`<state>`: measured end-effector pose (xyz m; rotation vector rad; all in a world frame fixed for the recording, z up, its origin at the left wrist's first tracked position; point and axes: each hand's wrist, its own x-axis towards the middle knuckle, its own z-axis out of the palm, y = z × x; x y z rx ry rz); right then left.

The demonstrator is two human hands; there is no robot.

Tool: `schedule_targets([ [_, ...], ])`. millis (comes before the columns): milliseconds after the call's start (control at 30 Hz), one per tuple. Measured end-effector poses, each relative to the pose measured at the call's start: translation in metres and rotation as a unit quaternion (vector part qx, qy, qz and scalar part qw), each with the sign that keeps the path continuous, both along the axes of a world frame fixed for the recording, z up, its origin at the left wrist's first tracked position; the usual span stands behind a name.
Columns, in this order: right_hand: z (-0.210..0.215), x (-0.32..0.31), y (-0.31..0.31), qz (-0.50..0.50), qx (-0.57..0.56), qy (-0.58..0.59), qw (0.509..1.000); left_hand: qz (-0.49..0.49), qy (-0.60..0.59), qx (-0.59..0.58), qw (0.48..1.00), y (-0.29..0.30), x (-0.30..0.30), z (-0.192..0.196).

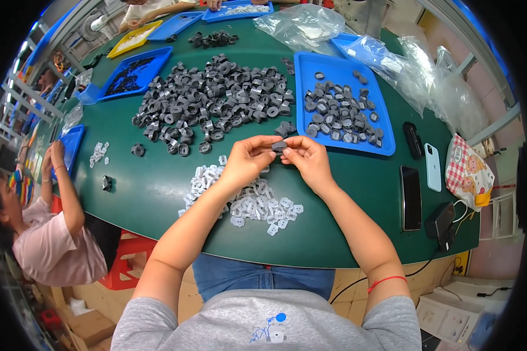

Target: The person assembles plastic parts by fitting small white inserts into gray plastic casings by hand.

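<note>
Between my two hands, above the green table, is a small dark grey ring-shaped plastic part. My left hand pinches it from the left side with thumb and fingers. On the other side my right hand grips the same part with its fingertips. Below and between my forearms lies a loose pile of small white plastic pieces. Beyond my hands spreads a large heap of dark grey ring parts. Right of that, a blue tray holds several grey parts with pale centres.
A black phone, a light blue phone and a checked cloth pouch lie at the right. Clear plastic bags cover the far right. Left stands a blue tray of black pieces. A co-worker sits at the left edge.
</note>
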<state>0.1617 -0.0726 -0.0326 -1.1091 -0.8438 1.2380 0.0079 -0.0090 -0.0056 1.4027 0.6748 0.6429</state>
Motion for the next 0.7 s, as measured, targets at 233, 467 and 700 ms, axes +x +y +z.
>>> schedule_targets([
  [233,0.006,-0.008,-0.007,-0.110,0.271,-0.323,0.900,0.013,-0.057,-0.120,0.991,0.003,-0.002,0.003],
  [467,0.007,-0.003,-0.005,-0.030,0.122,-0.068,0.990,0.025,-0.009,-0.004,1.000,0.002,-0.002,0.002],
  [700,0.003,0.002,-0.001,-0.004,0.068,-0.002,0.998,0.011,-0.047,0.060,0.997,-0.001,0.001,-0.002],
])
